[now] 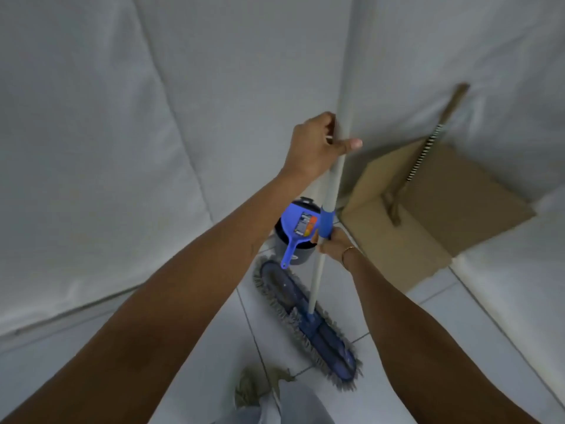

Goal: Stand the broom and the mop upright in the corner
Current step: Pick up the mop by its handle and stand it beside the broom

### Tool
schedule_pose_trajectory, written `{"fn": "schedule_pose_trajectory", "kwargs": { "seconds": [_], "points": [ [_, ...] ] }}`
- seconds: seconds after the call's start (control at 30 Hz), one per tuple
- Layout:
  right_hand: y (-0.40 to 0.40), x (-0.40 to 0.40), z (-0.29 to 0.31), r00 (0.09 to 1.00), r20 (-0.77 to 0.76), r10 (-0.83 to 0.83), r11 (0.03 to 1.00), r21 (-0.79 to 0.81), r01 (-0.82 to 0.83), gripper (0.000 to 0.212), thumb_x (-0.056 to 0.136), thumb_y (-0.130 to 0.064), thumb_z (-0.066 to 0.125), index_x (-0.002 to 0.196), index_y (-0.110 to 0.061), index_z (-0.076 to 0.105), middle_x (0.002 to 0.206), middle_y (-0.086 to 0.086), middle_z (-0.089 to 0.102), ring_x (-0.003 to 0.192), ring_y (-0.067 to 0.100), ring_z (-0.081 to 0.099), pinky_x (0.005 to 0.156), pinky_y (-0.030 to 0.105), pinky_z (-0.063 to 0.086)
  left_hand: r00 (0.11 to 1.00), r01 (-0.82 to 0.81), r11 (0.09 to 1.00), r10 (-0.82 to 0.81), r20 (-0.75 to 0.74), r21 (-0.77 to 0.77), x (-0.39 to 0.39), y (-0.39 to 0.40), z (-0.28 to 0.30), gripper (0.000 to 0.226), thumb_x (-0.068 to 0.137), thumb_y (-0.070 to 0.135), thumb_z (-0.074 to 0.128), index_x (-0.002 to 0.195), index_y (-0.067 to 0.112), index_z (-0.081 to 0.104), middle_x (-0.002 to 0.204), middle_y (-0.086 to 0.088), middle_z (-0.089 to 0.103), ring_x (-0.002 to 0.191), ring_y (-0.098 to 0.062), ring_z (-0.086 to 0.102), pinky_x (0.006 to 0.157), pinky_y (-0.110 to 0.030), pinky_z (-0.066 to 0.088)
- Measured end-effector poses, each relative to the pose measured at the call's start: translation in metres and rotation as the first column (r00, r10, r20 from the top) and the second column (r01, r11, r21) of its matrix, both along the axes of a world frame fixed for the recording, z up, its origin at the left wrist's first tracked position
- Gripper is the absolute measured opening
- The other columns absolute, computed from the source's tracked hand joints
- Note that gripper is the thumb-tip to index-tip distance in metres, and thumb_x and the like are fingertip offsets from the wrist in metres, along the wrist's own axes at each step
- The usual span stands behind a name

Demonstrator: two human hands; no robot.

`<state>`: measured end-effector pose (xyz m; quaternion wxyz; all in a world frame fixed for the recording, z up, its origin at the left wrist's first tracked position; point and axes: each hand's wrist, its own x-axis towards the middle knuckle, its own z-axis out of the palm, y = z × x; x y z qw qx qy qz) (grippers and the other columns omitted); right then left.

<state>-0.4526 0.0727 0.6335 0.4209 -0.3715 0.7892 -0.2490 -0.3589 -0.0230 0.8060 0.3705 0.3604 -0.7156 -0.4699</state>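
Grey mop pole (344, 102) stands near upright w/ both hands clamped on it: left hand (315, 145) high, right hand (334, 243) lower, just under blue collar (326, 221). Mop head (305, 319) flat on tiles. Broom (428, 148) leans at 2 o'clock against cardboard box (428, 209). Blue dustpan (298, 231) at 11 o'clock of mop head.

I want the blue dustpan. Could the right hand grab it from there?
Probably not right away. The right hand is wrapped around the mop handle, which also stands between it and the blue dustpan. It would have to let go first.
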Motion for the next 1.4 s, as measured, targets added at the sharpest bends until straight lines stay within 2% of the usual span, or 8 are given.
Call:
{"fn": "schedule_pose_trajectory", "kwargs": {
  "seconds": [0.2,0.27,0.37,0.5,0.63,0.9,1.23,1.4],
  "points": [
    [0.020,-0.052,0.029,0.981,0.023,-0.191,0.954,-0.231,0.191,0.010,0.085,-0.005,0.061,0.081,-0.007,0.051,0.068,0.003,0.050,0.074,0.021,0.048,0.073,0.032,0.039,0.998,0.033,0.995,-0.037,-0.041,-0.091,-0.066,0.019,0.041,0.045,0.065,0.036,0.082,0.093,0.006,0.064,0.094,-0.003,0.074,0.082,-0.013,0.069,0.062,-0.005,0.050],
    [0.032,-0.086,0.034,0.971,0.043,-0.236,0.939,-0.245,0.239,0.010,0.086,-0.003,0.058,0.082,-0.006,0.049,0.068,0.002,0.046,0.067,0.014,0.044,0.074,0.031,0.037,0.989,0.145,0.985,-0.142,0.043,-0.090,-0.098,0.023,0.052,0.045,0.070,0.035,0.079,0.101,0.007,0.062,0.101,-0.002,0.072,0.087,-0.014,0.067,0.071,-0.009,0.053],
    [0.044,-0.132,0.031,0.971,0.079,-0.225,0.955,-0.179,0.236,0.011,0.087,0.001,0.055,0.088,-0.007,0.047,0.075,0.004,0.046,0.070,0.012,0.044,0.071,0.021,0.043,0.909,0.412,0.911,-0.408,0.085,-0.028,-0.137,0.030,0.056,0.033,0.078,0.018,0.073,0.106,0.007,0.060,0.105,-0.005,0.071,0.099,-0.020,0.067,0.093,-0.035,0.054],
    [0.052,-0.205,0.028,0.947,0.122,-0.297,0.939,-0.145,0.313,0.018,0.090,0.013,0.041,0.089,-0.004,0.043,0.071,0.002,0.040,0.050,0.006,0.053,0.044,0.003,0.042,0.872,0.485,0.873,-0.479,0.100,-0.049,-0.212,0.040,0.049,0.024,0.076,0.012,0.074,0.095,0.014,0.059,0.090,0.003,0.070,0.090,-0.013,0.067,0.090,-0.030,0.054],
    [0.057,-0.280,0.018,0.949,0.082,-0.306,0.940,-0.133,0.315,0.009,0.088,0.005,0.051,0.091,-0.003,0.048,0.079,0.008,0.047,0.073,0.018,0.047,0.075,0.025,0.042,0.894,0.443,0.894,-0.437,0.101,-0.059,-0.300,0.044,0.044,0.023,0.075,0.016,0.075,0.090,0.021,0.059,0.079,0.014,0.068,0.079,0.004,0.064,0.083,-0.020,0.051],
    [0.026,-0.391,0.018,0.933,0.134,-0.334,0.908,-0.221,0.357,0.009,0.087,-0.005,0.057,0.095,-0.004,0.056,0.092,0.011,0.056,0.089,0.023,0.053,0.092,0.042,0.047,0.955,0.297,0.952,-0.295,0.028,-0.080,-0.412,0.015,0.050,0.026,0.074,0.014,0.076,0.094,0.020,0.060,0.080,0.012,0.068,0.081,-0.005,0.065,0.085,-0.027,0.055],
    [-0.070,-0.470,-0.006,0.919,0.053,-0.391,0.892,-0.227,0.392,0.021,0.083,-0.004,0.064,0.102,0.003,0.059,0.090,0.010,0.059,0.084,0.019,0.054,0.081,0.031,0.045,0.987,0.162,0.985,-0.163,-0.016,-0.058,-0.490,-0.067,0.027,0.029,0.074,0.013,0.077,0.099,0.007,0.063,0.085,0.004,0.066,0.084,-0.012,0.065,0.083,-0.023,0.056],
    [-0.120,-0.507,-0.015,0.893,0.009,-0.450,0.867,-0.236,0.440,0.025,0.079,-0.003,0.069,0.102,0.003,0.061,0.103,0.021,0.067,0.097,0.031,0.062,0.081,0.028,0.045,0.987,0.158,0.986,-0.160,-0.027,-0.052,-0.529,-0.120,0.017,0.032,0.074,0.016,0.077,0.102,0.005,0.064,0.093,-0.004,0.072,0.087,-0.014,0.066,0.081,-0.021,0.055]
  ]
}}
